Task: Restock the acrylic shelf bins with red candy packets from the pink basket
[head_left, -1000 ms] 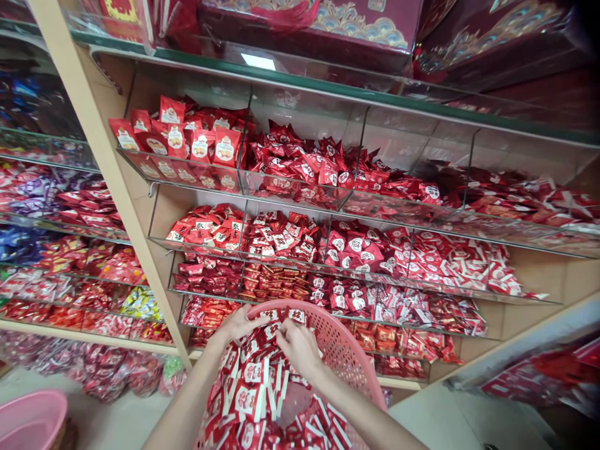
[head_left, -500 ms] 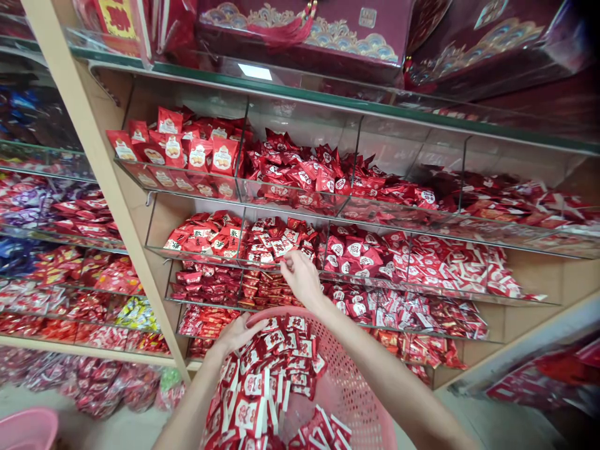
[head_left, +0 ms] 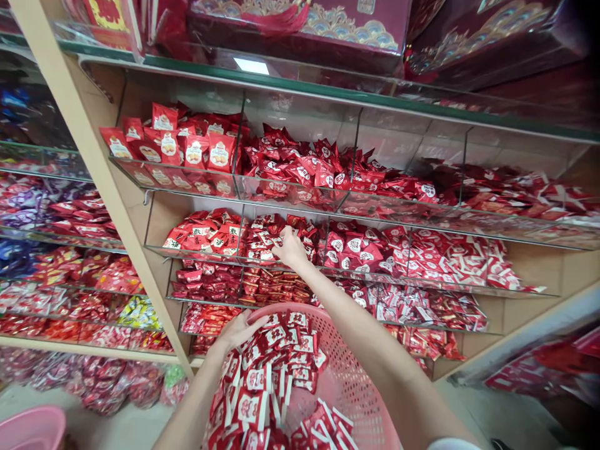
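My left hand (head_left: 238, 331) grips the near-left rim of a pink plastic basket (head_left: 349, 387), fingers curled over the edge. The basket holds several small red-and-white candy packets (head_left: 265, 375). My right hand (head_left: 290, 247) reaches up into the second compartment of the middle clear shelf tray (head_left: 281, 265). Its fingers are curled down among similar red-and-white packets (head_left: 265, 237) lying there; whatever they hold is mostly hidden in the pile.
Clear divided trays on tiers hold red sweets: biscuit packs (head_left: 187, 147) top left, dark red wrappers (head_left: 309, 169) beside them. Red gift boxes (head_left: 300, 25) stand on the glass top shelf. A wooden upright (head_left: 107, 187) separates another rack at left. A second pink basket (head_left: 28, 428) shows bottom left.
My right hand rose from the basket with packets pinched in it and moved up into the middle tray's second compartment. My left hand stayed on the basket rim.
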Tool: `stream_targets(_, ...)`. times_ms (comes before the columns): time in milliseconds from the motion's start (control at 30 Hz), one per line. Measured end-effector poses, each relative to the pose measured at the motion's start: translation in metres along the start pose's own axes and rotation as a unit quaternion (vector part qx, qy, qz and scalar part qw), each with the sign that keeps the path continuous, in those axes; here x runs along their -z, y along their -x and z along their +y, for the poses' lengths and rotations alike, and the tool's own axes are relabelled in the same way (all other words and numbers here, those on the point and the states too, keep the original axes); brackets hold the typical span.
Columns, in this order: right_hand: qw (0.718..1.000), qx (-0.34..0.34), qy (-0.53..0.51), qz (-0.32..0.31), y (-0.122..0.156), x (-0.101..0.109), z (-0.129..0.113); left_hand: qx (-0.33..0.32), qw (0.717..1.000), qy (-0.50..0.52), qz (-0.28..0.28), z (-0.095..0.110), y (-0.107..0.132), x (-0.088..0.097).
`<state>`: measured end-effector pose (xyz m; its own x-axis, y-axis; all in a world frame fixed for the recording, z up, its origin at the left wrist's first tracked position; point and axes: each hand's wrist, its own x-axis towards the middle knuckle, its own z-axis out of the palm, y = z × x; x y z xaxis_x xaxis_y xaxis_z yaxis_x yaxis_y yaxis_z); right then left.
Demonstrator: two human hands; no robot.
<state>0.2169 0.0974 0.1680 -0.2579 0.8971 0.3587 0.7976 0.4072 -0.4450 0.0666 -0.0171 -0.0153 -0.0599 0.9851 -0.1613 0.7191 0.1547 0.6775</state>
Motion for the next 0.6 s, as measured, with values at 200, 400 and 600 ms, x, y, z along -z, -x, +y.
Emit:
stream_targets(200,1.000,-0.021,-0.004,-0.008,0.001,0.000,0.003,0.001,1.000,0.007,-0.007,0.000,0.000,0.001)
stream_targets(400,0.999,-0.019,-0.042,-0.003,0.000,-0.002,0.005,0.024,1.000,-0.001,-0.009,0.006,0.003,0.004)
stream_targets(600,0.980,0.056,-0.180,0.059,0.018,0.025,0.002,0.027,1.000,-0.007,-0.005,0.008,0.004,0.005)
